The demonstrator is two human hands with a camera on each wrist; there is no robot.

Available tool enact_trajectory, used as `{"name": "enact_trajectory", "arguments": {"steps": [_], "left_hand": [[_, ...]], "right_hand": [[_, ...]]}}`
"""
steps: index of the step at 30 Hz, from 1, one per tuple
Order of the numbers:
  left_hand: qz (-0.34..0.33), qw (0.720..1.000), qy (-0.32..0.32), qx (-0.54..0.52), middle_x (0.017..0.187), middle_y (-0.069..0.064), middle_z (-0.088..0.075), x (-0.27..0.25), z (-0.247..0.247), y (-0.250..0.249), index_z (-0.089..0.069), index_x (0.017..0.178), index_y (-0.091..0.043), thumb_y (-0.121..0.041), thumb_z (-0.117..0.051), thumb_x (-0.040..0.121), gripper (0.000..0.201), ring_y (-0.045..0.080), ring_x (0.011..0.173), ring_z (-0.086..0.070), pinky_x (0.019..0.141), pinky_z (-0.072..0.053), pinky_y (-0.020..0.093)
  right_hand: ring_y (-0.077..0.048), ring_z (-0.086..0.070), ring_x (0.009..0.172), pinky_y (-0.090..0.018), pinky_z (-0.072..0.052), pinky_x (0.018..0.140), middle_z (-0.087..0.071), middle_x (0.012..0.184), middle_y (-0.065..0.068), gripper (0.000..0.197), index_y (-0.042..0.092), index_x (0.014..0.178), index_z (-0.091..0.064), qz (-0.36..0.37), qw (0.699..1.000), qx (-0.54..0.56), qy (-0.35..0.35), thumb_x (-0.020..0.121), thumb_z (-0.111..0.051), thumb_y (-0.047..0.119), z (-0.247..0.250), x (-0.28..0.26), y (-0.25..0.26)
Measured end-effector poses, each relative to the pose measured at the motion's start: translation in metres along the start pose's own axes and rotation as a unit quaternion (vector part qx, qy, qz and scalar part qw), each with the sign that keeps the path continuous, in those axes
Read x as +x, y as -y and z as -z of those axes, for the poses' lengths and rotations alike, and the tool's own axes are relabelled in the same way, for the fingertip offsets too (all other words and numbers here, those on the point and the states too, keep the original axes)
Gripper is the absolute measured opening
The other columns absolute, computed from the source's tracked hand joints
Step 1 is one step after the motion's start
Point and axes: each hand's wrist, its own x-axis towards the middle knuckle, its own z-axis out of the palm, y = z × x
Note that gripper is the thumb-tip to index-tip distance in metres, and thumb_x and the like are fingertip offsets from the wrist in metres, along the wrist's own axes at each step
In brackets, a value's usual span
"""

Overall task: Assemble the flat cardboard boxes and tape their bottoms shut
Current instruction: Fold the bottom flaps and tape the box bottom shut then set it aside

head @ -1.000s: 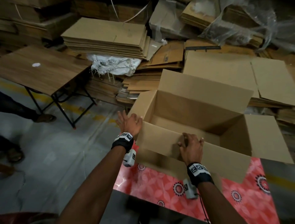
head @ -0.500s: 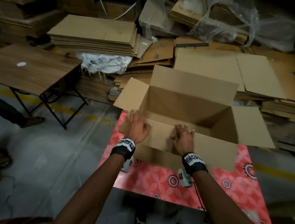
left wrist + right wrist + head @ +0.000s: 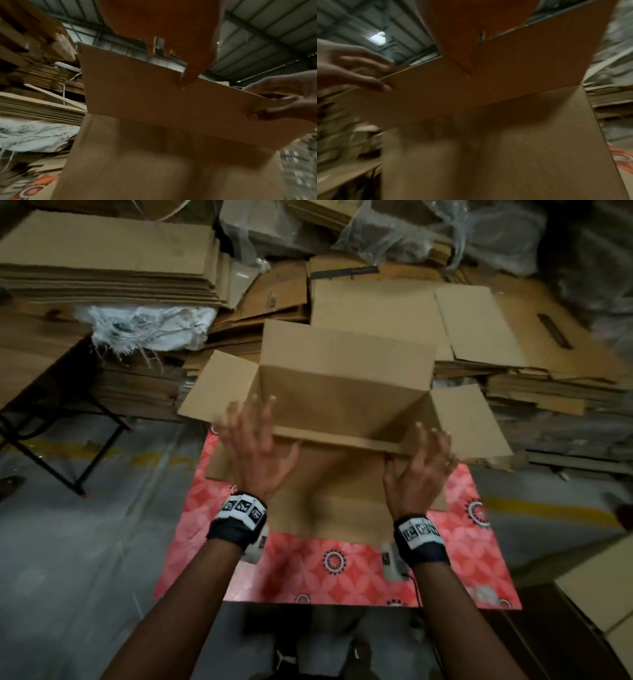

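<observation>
I fold near flap of open brown cardboard box at frame centre on pink patterned bench; left hand splayed, released; right hand pinches flap's right end; best press evenly along crease.

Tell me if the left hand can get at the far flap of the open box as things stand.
Probably yes. The left hand is open at the near flap, and the box is open on top, so nothing shows between it and the upright far flap.
</observation>
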Motion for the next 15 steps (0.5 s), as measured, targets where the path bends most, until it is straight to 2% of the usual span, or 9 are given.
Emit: {"name": "enact_trajectory", "arguments": {"steps": [2, 5, 7, 8, 10, 11, 13, 14, 15], "left_hand": [[0.128, 0.991, -0.030, -0.021, 0.149, 0.022, -0.039, 0.008, -0.011, -0.003, -0.037, 0.152, -0.014, -0.062, -0.081, 0.066, 0.107, 0.043, 0.142, -0.031, 0.122, -0.019, 0.054], [0.308, 0.946, -0.042, -0.086, 0.153, 0.023, -0.029, 0.005, -0.034, 0.002, -0.021, 0.157, -0.014, -0.071, -0.086, 0.055, 0.134, 0.041, 0.141, -0.031, 0.119, -0.026, 0.053], [0.386, 0.914, -0.021, -0.125, 0.157, 0.023, -0.024, -0.005, -0.050, 0.011, -0.010, 0.160, -0.014, -0.075, -0.086, 0.050, 0.147, 0.040, 0.144, -0.028, 0.118, -0.027, 0.058], [0.415, 0.900, -0.001, -0.135, 0.160, 0.022, -0.020, -0.010, -0.053, 0.014, -0.004, 0.161, -0.015, -0.074, -0.088, 0.049, 0.152, 0.039, 0.146, -0.026, 0.118, -0.026, 0.060], [0.456, 0.875, 0.051, -0.157, 0.165, 0.021, -0.015, -0.028, -0.072, 0.036, 0.003, 0.162, -0.011, -0.064, -0.094, 0.050, 0.157, 0.038, 0.151, -0.020, 0.121, -0.021, 0.060], [0.469, 0.861, 0.082, -0.178, 0.164, 0.020, -0.019, -0.034, -0.076, 0.044, 0.002, 0.162, -0.009, -0.057, -0.098, 0.051, 0.157, 0.037, 0.151, -0.022, 0.122, -0.022, 0.056], [0.477, 0.836, 0.139, -0.233, 0.150, 0.012, -0.044, -0.045, -0.087, 0.063, -0.010, 0.158, -0.006, -0.037, -0.103, 0.053, 0.144, 0.028, 0.138, -0.045, 0.115, -0.037, 0.043], [0.463, 0.832, 0.171, -0.253, 0.138, 0.007, -0.054, -0.047, -0.087, 0.069, -0.023, 0.153, -0.004, -0.022, -0.102, 0.055, 0.127, 0.025, 0.127, -0.054, 0.108, -0.043, 0.038], [0.453, 0.831, 0.192, -0.259, 0.129, 0.005, -0.059, -0.049, -0.088, 0.075, -0.035, 0.143, -0.004, -0.013, -0.101, 0.054, 0.111, 0.024, 0.120, -0.059, 0.105, -0.047, 0.038]], "right_hand": [[-0.033, -0.017, 0.152, -0.046, -0.013, 0.125, -0.025, 0.159, -0.021, 0.107, 0.014, 0.158, -0.028, -0.103, 0.994, 0.018, -0.035, 0.074, -0.083, 0.049, -0.004, 0.014, -0.011], [-0.038, -0.028, 0.143, -0.057, -0.029, 0.117, -0.019, 0.159, -0.022, 0.137, 0.009, 0.160, -0.013, -0.246, 0.966, 0.070, -0.042, 0.061, -0.089, 0.063, -0.021, 0.024, -0.031], [-0.043, -0.036, 0.137, -0.061, -0.036, 0.110, -0.017, 0.159, -0.021, 0.145, 0.008, 0.160, -0.007, -0.329, 0.939, 0.103, -0.002, 0.056, -0.093, 0.062, -0.031, 0.022, -0.046], [-0.044, -0.035, 0.139, -0.061, -0.036, 0.110, -0.016, 0.160, -0.021, 0.147, 0.007, 0.161, -0.005, -0.365, 0.922, 0.123, 0.033, 0.056, -0.094, 0.059, -0.040, 0.018, -0.058], [-0.041, -0.031, 0.146, -0.058, -0.034, 0.114, -0.025, 0.161, -0.023, 0.142, 0.008, 0.161, -0.009, -0.392, 0.894, 0.177, 0.126, 0.057, -0.097, 0.050, -0.057, 0.007, -0.083], [-0.039, -0.039, 0.143, -0.055, -0.038, 0.114, -0.038, 0.156, -0.022, 0.138, 0.012, 0.159, -0.019, -0.382, 0.885, 0.205, 0.169, 0.052, -0.098, 0.051, -0.064, 0.001, -0.094], [-0.033, -0.058, 0.126, -0.050, -0.049, 0.106, -0.059, 0.136, -0.015, 0.131, 0.019, 0.147, -0.035, -0.373, 0.878, 0.219, 0.205, 0.036, -0.096, 0.055, -0.084, -0.013, -0.121], [-0.032, -0.059, 0.123, -0.049, -0.049, 0.105, -0.060, 0.134, -0.014, 0.131, 0.018, 0.145, -0.036, -0.366, 0.880, 0.221, 0.208, 0.035, -0.094, 0.056, -0.099, -0.020, -0.139], [-0.032, -0.057, 0.124, -0.049, -0.048, 0.107, -0.059, 0.136, -0.014, 0.131, 0.016, 0.147, -0.034, -0.364, 0.879, 0.221, 0.215, 0.036, -0.092, 0.056, -0.105, -0.023, -0.148]]}}
